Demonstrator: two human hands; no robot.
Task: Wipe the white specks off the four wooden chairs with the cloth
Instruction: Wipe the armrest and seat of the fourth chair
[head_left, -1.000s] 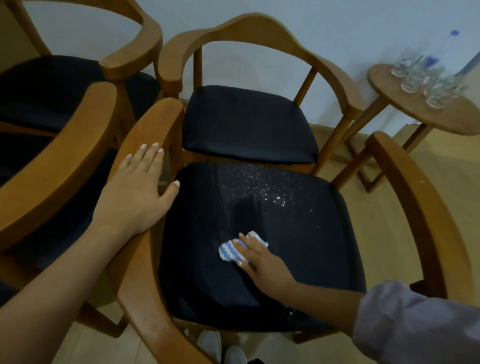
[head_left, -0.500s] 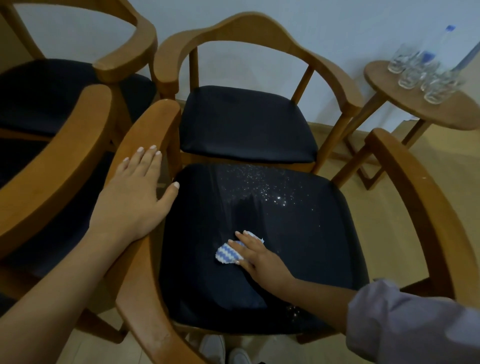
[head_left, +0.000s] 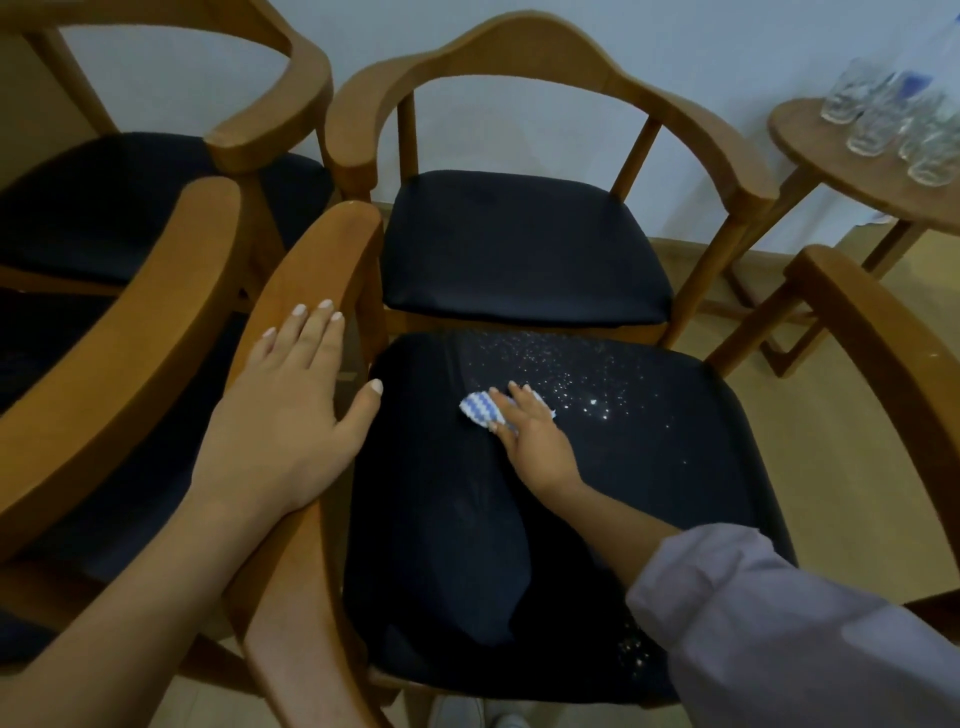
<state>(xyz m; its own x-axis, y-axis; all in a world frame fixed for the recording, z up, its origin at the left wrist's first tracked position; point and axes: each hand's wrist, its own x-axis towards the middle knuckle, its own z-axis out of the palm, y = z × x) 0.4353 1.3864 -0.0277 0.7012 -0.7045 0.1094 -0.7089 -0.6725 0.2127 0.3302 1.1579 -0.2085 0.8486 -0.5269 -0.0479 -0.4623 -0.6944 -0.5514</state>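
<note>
Four wooden chairs with dark seats stand close together. The near chair's seat (head_left: 675, 493) carries white specks (head_left: 587, 379) across its far half, and a few more sit at its front edge (head_left: 631, 652). My right hand (head_left: 535, 436) presses a blue-and-white striped cloth (head_left: 480, 408) flat on that seat, just left of the specks. My left hand (head_left: 291, 415) lies flat with fingers spread on the near chair's left armrest (head_left: 306, 270). The far chair's seat (head_left: 519, 244) looks free of specks.
Two more chairs (head_left: 130, 208) crowd the left side, their armrests touching distance from mine. A round wooden side table (head_left: 831, 156) at the far right holds several drinking glasses (head_left: 883, 119). Pale wooden floor shows to the right, a white wall behind.
My right hand has slid the cloth away from me, from the middle of the seat up to the edge of the speck patch. My left hand stays on the armrest.
</note>
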